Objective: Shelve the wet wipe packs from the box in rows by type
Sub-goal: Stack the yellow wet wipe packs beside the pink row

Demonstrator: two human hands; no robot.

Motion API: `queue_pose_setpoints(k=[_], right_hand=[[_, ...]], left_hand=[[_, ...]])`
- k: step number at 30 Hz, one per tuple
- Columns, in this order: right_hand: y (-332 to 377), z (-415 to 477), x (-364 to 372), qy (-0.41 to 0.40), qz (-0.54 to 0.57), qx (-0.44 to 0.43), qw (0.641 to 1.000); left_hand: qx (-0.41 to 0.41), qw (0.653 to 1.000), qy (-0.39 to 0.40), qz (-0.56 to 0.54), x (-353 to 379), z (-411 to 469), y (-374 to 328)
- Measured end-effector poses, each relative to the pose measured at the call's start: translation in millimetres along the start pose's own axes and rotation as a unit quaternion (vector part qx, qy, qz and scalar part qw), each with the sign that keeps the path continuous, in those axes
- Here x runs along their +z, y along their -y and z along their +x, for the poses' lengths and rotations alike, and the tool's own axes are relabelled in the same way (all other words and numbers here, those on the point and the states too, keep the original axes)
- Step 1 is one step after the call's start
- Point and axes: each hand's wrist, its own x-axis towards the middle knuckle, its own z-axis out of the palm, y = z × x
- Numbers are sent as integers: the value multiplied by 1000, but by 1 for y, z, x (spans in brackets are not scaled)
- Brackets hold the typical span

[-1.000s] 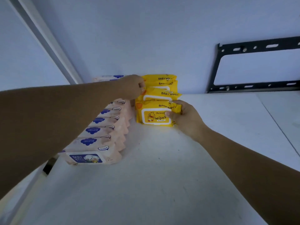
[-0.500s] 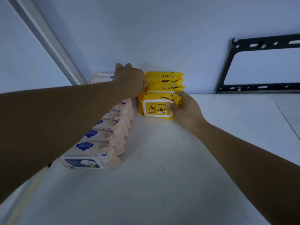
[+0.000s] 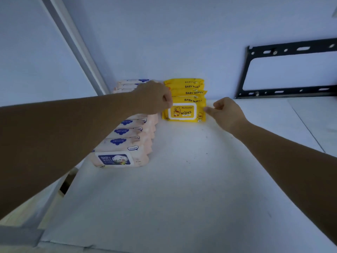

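Observation:
A row of several yellow wet wipe packs (image 3: 184, 112) stands upright on the white shelf (image 3: 182, 189), running back to the wall. Left of it runs a longer row of pink packs with blue labels (image 3: 120, 157). My left hand (image 3: 155, 96) is curled into a loose fist at the left edge of the front yellow pack, touching it. My right hand (image 3: 225, 111) is at the pack's right edge, fingers bent, with a fingertip just touching its side. Neither hand holds a pack. The box is out of view.
A black metal bracket (image 3: 284, 70) is fixed to the back wall at the right. A grey upright post (image 3: 73, 44) rises at the left behind the pink row. The shelf's left edge (image 3: 60, 190) drops off beside the pink packs.
The front yellow pack has been pushed back against its row and stands upright. My right hand has let go of it and moved to its right side. My left hand has dropped lower.

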Motion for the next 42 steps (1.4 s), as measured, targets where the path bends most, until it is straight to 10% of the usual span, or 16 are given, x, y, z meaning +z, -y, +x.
queue_pose_setpoints(k=[25,42], right_hand=[[-53,-376,-87,43,-238,43,969],[-283,-568,-246,85,-238,143,957]], left_hand=[[169,962,135,-168,47,-244,-170],[234,938,217,-136,130,-300,-478]])
